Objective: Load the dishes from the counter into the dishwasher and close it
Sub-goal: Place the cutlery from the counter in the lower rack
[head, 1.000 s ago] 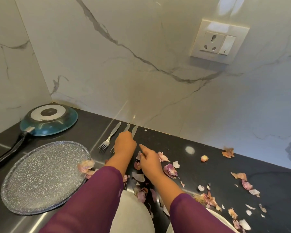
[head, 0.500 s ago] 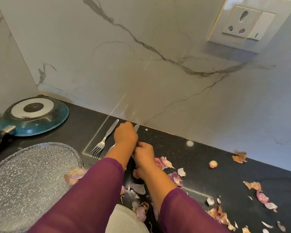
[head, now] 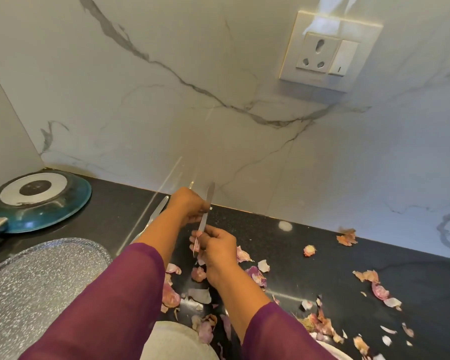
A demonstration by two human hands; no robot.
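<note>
A steel table knife (head: 209, 201) is lifted off the black counter (head: 309, 258), tilted with one end up near the wall. My left hand (head: 186, 206) grips its middle, and my right hand (head: 217, 246) pinches its lower end just below. A second utensil tip (head: 191, 184) shows above my left hand. A steel fork (head: 157, 211) lies on the counter to the left, half hidden by my left arm. A blue pan (head: 40, 201) lies upside down in the far left corner. A grey speckled round plate (head: 34, 284) sits in front of it.
Onion peels (head: 257, 275) are scattered over the counter around and to the right of my hands. White plate rims (head: 177, 341) show at the bottom edge. A marble wall with a socket (head: 327, 53) stands right behind the counter.
The knife has come up off the counter into both hands. My right hand moved left from the peels to join my left hand. The view has tilted up and closer.
</note>
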